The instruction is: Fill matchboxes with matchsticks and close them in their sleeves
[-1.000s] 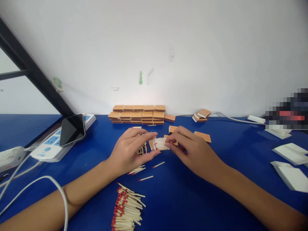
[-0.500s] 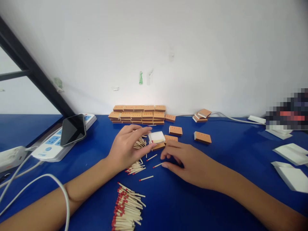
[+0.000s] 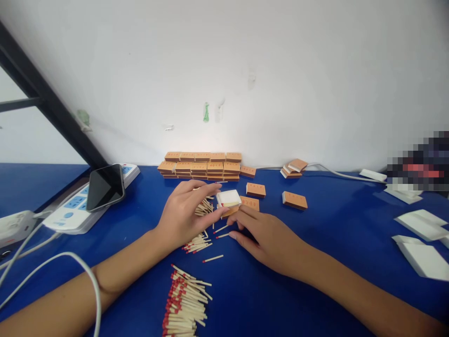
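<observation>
A blue table [image 3: 133, 222] is backed along its far edge by a pale wall [image 3: 298, 70], on which a green scrap [image 3: 206, 113] and whitish marks can be seen. Toward the far left corner, a power strip [image 3: 72, 222] is partly covered by a dark-screened phone [image 3: 105, 188], tilted across it; nearby, a black frame [image 3: 63, 124] is set aslant. White cables [image 3: 66, 254] are looped at the left. White angular pieces [image 3: 426, 257] are scattered by the right edge, and a thin cord [image 3: 338, 174] is laid along the far edge.
</observation>
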`<state>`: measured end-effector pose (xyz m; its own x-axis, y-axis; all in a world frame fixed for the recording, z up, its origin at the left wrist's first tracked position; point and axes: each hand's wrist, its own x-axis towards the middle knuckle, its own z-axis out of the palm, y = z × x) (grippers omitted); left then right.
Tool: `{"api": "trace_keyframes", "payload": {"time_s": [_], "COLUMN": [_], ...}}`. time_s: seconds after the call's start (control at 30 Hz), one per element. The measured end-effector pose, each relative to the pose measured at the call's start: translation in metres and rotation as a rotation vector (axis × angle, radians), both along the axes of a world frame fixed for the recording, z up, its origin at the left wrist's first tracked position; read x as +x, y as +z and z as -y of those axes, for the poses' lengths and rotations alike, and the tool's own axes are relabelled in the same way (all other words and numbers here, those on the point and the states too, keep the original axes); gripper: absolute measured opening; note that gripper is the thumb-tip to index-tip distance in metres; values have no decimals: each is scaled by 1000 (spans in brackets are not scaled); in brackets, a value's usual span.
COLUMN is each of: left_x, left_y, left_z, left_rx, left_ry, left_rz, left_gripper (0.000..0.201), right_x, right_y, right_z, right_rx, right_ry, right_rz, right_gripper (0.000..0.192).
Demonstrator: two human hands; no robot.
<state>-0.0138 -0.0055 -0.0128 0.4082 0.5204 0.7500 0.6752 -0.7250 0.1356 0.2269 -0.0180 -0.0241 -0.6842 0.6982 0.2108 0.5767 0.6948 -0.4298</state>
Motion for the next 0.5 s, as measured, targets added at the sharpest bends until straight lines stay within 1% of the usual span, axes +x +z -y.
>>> {"api": "trace_keyframes", "payload": {"time_s": [0.1,0.23,0.33,0.4,0.5], "left_x": [0,1,-1,-2,-2], "left_y": [1,1,1,1,1], "left_z": [0,0,-1,-2,-2], "left_rx": [3,6,15,22,29], "left_ry": [-5,-6,1,20,47], "left_rz": [4,7,-1,2,5], "left_gripper": [45,44,43,43,42], "right_x": [-2,-3,0,5,14], "right_y": [0,0,4,10,21], "right_z": [0,-1,-3,-6,-13], "right_rx": [3,27,38,69,170], "right_ry": [10,31,38,8,-97], "right_rz": [16,43,44,7,-117], "right_gripper": [5,9,9,10,10]}}
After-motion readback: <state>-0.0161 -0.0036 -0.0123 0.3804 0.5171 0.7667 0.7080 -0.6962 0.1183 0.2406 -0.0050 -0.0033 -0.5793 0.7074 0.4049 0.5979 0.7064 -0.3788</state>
